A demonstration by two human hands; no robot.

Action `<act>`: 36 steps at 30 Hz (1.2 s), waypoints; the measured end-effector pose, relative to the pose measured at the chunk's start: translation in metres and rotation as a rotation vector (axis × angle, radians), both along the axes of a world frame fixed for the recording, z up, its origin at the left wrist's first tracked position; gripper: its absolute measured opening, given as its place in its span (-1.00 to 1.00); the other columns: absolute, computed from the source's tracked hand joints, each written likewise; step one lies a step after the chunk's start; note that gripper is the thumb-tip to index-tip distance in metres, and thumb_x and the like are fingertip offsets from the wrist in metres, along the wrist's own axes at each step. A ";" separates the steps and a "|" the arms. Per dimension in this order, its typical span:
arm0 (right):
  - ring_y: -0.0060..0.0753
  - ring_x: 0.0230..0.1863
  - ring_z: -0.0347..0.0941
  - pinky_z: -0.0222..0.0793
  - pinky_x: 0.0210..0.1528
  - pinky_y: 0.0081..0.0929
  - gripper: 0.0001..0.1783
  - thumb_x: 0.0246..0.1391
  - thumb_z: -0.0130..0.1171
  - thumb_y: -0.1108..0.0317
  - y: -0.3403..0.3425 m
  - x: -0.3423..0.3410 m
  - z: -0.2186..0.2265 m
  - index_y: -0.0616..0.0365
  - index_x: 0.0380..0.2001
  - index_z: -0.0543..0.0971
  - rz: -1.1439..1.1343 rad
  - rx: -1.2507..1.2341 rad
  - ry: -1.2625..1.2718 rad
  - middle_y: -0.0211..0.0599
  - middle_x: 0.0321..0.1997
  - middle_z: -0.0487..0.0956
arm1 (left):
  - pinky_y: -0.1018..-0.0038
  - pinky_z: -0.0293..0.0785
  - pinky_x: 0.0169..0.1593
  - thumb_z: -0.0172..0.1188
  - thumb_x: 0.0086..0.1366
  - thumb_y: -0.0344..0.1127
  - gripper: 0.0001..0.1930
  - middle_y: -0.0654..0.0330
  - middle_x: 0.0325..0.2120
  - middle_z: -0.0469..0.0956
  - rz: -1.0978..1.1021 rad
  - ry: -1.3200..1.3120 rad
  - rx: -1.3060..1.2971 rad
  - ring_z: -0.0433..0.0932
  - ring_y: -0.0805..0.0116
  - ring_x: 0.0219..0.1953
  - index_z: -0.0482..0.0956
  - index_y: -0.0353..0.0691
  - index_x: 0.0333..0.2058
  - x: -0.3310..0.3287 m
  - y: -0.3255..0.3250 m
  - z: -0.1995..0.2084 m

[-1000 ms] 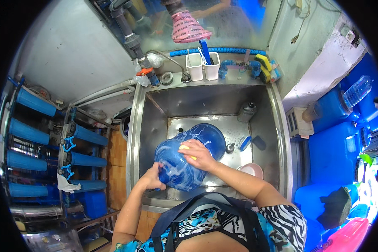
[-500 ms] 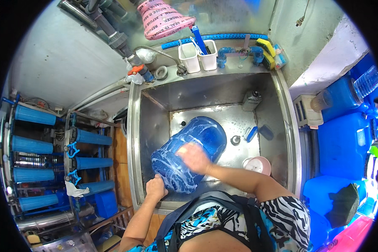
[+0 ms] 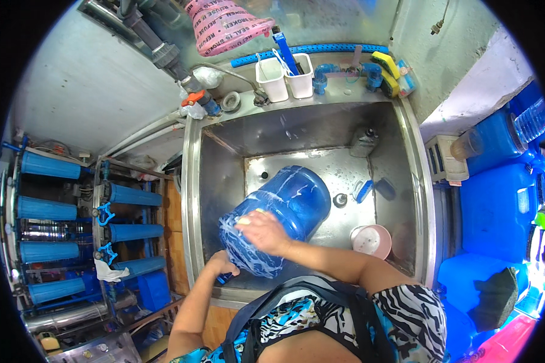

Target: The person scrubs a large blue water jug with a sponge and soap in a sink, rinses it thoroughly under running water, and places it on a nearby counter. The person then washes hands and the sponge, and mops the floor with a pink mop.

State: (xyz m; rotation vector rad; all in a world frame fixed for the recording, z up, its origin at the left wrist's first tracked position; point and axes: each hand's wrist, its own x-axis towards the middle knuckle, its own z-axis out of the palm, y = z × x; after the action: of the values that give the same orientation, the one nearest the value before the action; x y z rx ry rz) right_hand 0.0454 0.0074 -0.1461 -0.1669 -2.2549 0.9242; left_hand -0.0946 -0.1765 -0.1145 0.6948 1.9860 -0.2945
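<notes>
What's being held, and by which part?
Left grip: the jug, at its neck end. Right grip: a yellow pad, against the jug's soapy side; which part is gripped can't be told.

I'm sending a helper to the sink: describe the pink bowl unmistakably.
Find the steel sink, then its near right part, beyond the right forearm. The round pink bowl sits there, right of the soapy blue water jug. No other vessel in the sink is pink.
</notes>
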 end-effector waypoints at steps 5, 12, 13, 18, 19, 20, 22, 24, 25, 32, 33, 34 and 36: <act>-0.17 -0.07 0.43 0.28 -0.03 0.02 -0.72 0.09 -0.02 0.23 0.139 -0.004 -0.085 -0.13 -0.23 0.65 -0.456 -0.034 -0.560 -0.28 -0.17 0.58 | 0.31 0.48 -0.13 0.41 -0.21 -0.33 -0.48 0.04 -0.37 0.53 -0.259 0.777 0.244 0.58 0.14 -0.27 0.32 -0.29 -0.28 0.065 -0.013 -0.003; -0.19 -0.12 0.52 0.36 -0.05 -0.14 -0.69 0.16 -0.08 0.06 0.079 -0.058 -0.055 -0.20 -0.24 0.63 -0.017 0.034 -0.633 -0.33 -0.19 0.62 | 0.34 0.52 -0.17 0.36 -0.16 -0.37 -0.57 0.04 -0.39 0.56 -0.312 0.744 0.275 0.60 0.14 -0.30 0.34 -0.30 -0.31 0.058 -0.012 -0.001; -0.15 -0.06 0.49 0.36 -0.03 -0.19 -0.72 0.14 -0.02 0.08 0.064 -0.050 -0.053 -0.19 -0.21 0.63 0.194 -0.012 -0.295 -0.29 -0.12 0.59 | 0.32 0.53 -0.17 0.34 -0.15 -0.38 -0.58 0.02 -0.39 0.57 -0.283 0.699 0.255 0.61 0.11 -0.30 0.34 -0.31 -0.31 0.057 -0.010 0.003; -0.19 0.07 0.39 0.22 0.15 -0.14 -0.66 0.08 0.00 0.20 0.113 -0.028 -0.088 -0.19 -0.08 0.60 -0.108 -0.065 -0.596 -0.26 -0.01 0.55 | 0.25 0.54 -0.11 0.29 -0.17 -0.43 -0.62 -0.20 -0.37 0.60 -0.075 0.531 0.122 0.61 -0.03 -0.22 0.41 -0.42 -0.33 0.052 0.003 0.020; -0.20 0.08 0.39 0.22 0.16 -0.13 -0.65 0.06 -0.01 0.23 0.139 -0.013 -0.098 -0.16 -0.08 0.60 -0.226 -0.014 -0.550 -0.25 -0.01 0.55 | 0.25 0.54 -0.11 0.31 -0.17 -0.41 -0.59 -0.19 -0.36 0.60 -0.080 0.497 0.104 0.61 -0.03 -0.21 0.43 -0.42 -0.30 0.051 0.006 0.021; -0.17 0.03 0.42 0.27 0.12 -0.15 -0.66 0.06 -0.02 0.23 0.149 -0.007 -0.104 -0.12 -0.12 0.61 -0.397 -0.031 -0.499 -0.23 -0.05 0.57 | 0.25 0.54 -0.11 0.33 -0.18 -0.38 -0.56 -0.18 -0.35 0.60 -0.085 0.493 0.097 0.61 -0.03 -0.21 0.45 -0.42 -0.28 0.049 0.006 0.023; -0.16 -0.07 0.48 0.36 -0.03 -0.17 -0.70 0.05 -0.03 0.22 0.150 -0.004 -0.097 -0.11 -0.21 0.64 -0.554 0.098 -0.419 -0.26 -0.16 0.60 | 0.25 0.54 -0.09 0.37 -0.21 -0.33 -0.50 -0.16 -0.32 0.60 -0.101 0.452 0.090 0.61 -0.03 -0.19 0.48 -0.42 -0.23 0.043 0.007 0.025; -0.23 -0.25 0.54 0.44 -0.29 -0.18 -0.77 0.03 0.01 0.19 0.119 -0.022 -0.067 -0.13 -0.44 0.67 -0.328 0.124 -0.617 -0.34 -0.40 0.62 | 0.25 0.53 -0.08 0.40 -0.26 -0.27 -0.43 -0.14 -0.28 0.60 -0.121 0.377 0.085 0.60 -0.01 -0.17 0.52 -0.42 -0.20 0.033 0.008 0.025; -0.26 -0.32 0.56 0.44 -0.40 -0.20 -0.76 0.02 0.02 0.18 0.088 -0.032 -0.045 -0.13 -0.58 0.64 -0.246 -0.078 -0.532 -0.35 -0.49 0.61 | 0.25 0.53 -0.07 0.41 -0.28 -0.24 -0.43 -0.13 -0.27 0.60 -0.115 0.313 0.058 0.60 0.00 -0.16 0.55 -0.40 -0.21 0.027 0.010 0.024; -0.19 -0.10 0.48 0.33 -0.04 -0.14 -0.73 0.11 -0.07 0.17 0.032 -0.017 -0.009 -0.14 -0.33 0.64 0.081 -0.009 -0.149 -0.26 -0.22 0.59 | 0.29 0.53 -0.11 0.44 -0.32 -0.22 -0.48 -0.13 -0.33 0.61 -0.090 0.219 -0.073 0.62 0.03 -0.23 0.58 -0.42 -0.32 0.011 0.012 0.013; -0.18 -0.06 0.48 0.34 -0.02 -0.16 -0.69 0.14 -0.10 0.15 0.065 -0.015 -0.029 -0.11 -0.30 0.65 0.000 0.174 -0.357 -0.23 -0.19 0.59 | 0.29 0.53 -0.13 0.44 -0.29 -0.24 -0.49 -0.12 -0.36 0.60 -0.156 0.388 0.056 0.62 0.04 -0.27 0.54 -0.41 -0.32 0.024 0.005 0.010; -0.20 -0.06 0.49 0.35 0.00 -0.15 -0.69 0.13 -0.09 0.15 0.103 -0.018 -0.051 -0.12 -0.25 0.64 -0.115 -0.086 -0.665 -0.25 -0.16 0.60 | 0.29 0.53 -0.15 0.43 -0.26 -0.27 -0.50 -0.11 -0.40 0.58 -0.228 0.575 0.176 0.62 0.06 -0.32 0.50 -0.39 -0.31 0.042 -0.003 0.007; -0.25 0.13 0.35 0.21 0.10 0.14 -0.67 0.14 -0.09 0.13 0.150 0.004 -0.087 -0.23 -0.10 0.59 -0.449 -0.024 -0.729 -0.40 0.07 0.52 | 0.29 0.53 -0.18 0.39 -0.21 -0.31 -0.54 -0.07 -0.45 0.57 -0.298 0.755 0.293 0.62 0.08 -0.37 0.43 -0.37 -0.31 0.056 -0.009 0.004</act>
State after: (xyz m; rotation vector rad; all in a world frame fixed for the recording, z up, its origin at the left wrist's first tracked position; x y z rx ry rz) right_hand 0.0490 0.1577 -0.2330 -1.1266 -2.6653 0.7064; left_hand -0.0391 -0.1857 -0.1104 1.1997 2.6709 -0.5038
